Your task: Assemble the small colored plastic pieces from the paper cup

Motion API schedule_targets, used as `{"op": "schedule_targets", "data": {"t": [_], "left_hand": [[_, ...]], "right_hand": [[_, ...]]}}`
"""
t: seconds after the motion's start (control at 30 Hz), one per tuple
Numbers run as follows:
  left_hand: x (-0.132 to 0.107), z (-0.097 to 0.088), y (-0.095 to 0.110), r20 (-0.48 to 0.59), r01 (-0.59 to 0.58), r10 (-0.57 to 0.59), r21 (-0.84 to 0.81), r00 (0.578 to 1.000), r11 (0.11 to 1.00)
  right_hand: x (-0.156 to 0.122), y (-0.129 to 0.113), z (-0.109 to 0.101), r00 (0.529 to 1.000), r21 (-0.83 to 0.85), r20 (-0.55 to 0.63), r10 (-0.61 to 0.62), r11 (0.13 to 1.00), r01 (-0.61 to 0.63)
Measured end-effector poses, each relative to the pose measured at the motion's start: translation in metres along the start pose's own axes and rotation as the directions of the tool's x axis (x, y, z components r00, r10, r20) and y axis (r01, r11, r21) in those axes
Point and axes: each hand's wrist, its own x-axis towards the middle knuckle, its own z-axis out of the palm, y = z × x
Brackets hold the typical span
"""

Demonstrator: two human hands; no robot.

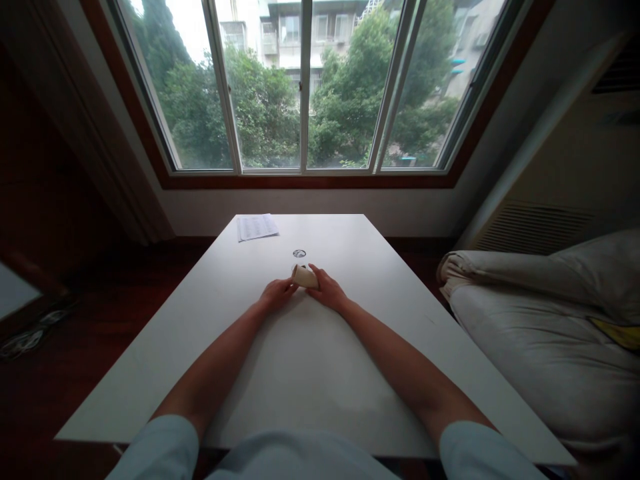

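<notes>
Item: small cream-coloured cup-shaped object (304,275), lying on its side on the white rectangular table (300,373), on the midline and in the far half, well clear of every edge. What it is made of cannot be told.

Right hand (327,291): palm down, fingers and thumb closed around the object's right side.

Left hand (277,293): palm down, fingers curled, tips touching the object's left end; whether they grip it cannot be told.

Both forearms lie bare on the table, in pale blue sleeves at the near edge.

Round grey-rimmed hole (299,253): set in the tabletop just beyond the object, apart from it.

Printed white paper sheets (257,227): flat at the far left corner.

Rumpled off-white bedding (540,333): beside the right edge.

Wide metal-framed window (305,87): beyond the far edge, with trees and buildings outside.

Tangled cables (25,339): on the dark floor, left of the table.
</notes>
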Motion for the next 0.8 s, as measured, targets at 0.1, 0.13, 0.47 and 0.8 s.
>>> {"op": "schedule_targets", "data": {"t": [0.1, 0.13, 0.47, 0.8], "left_hand": [[0.000, 0.000, 0.001, 0.019, -0.010, 0.010, 0.002, 1.000, 1.000], [0.000, 0.000, 0.001, 0.013, -0.014, 0.014, 0.000, 1.000, 1.000], [0.002, 0.001, -0.003, -0.115, -0.071, 0.056, -0.131, 0.992, 0.989], [0.010, 0.006, -0.023, -0.271, 0.122, -0.177, -0.206, 0.946, 0.971]], "right_hand": [[0.000, 0.002, 0.001, 1.000, -0.014, 0.000, -0.025, 1.000, 0.025], [0.000, 0.003, 0.001, 0.999, -0.018, -0.002, -0.035, 0.999, 0.035], [0.002, 0.008, 0.005, 0.999, 0.015, -0.009, -0.034, 0.999, 0.034], [0.001, 0.006, 0.003, 0.996, 0.082, 0.014, -0.092, 0.993, 0.091]]}}
